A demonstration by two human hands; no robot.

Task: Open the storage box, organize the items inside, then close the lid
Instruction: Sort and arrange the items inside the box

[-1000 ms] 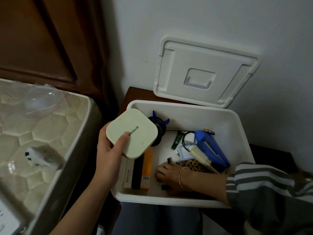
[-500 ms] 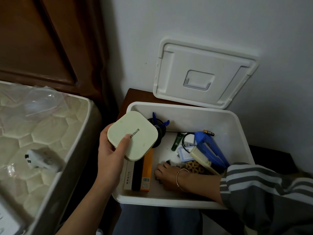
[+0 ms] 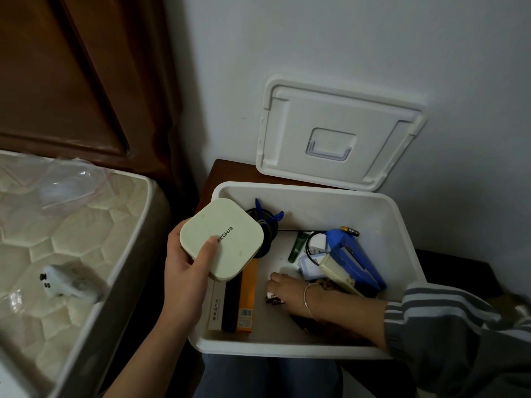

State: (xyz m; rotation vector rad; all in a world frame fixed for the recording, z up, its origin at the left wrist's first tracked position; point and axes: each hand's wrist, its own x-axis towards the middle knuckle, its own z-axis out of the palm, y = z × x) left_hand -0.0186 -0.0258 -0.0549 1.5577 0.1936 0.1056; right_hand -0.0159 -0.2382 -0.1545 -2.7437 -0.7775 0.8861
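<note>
1. Where the grip is plainest, we find the left hand [image 3: 186,271] holding a cream square plastic case with rounded corners [image 3: 221,238], thumb laid across its top and fingers beneath, tilted above the left end of the box.
2. We see the right hand [image 3: 284,288] down inside, fingers bent onto the floor of the box at a small dark wrapped item [image 3: 273,300]. We cannot tell whether they pinch it or only touch it. A thin metal bracelet [image 3: 309,300] circles the wrist, and a grey striped sleeve [image 3: 445,320] follows behind.
3. Both hands work over the open white plastic storage box [image 3: 287,350], which sits on a brown wooden stand [image 3: 230,170] in front of our knees.
4. Under the case we note a flat orange-and-black carton [image 3: 245,297] lying beside a slim white carton [image 3: 215,305] along the left wall.
5. Toward the right wall lies a blue plastic stapler-like tool [image 3: 356,259], with a small battery [image 3: 349,230] at its far end, a black cable loop [image 3: 311,245] and a small green tube [image 3: 296,247] just beside it.
6. At the back left we make out a black round object with a blue clip [image 3: 264,225].
7. The white plastic lid [image 3: 330,133] is off, leaning upright against the pale wall [image 3: 344,38] behind the box.
8. To the left we see a quilted cream mattress [image 3: 57,225] with a white plug adaptor [image 3: 66,280] on it, and a dark wooden headboard [image 3: 57,81] beyond.
</note>
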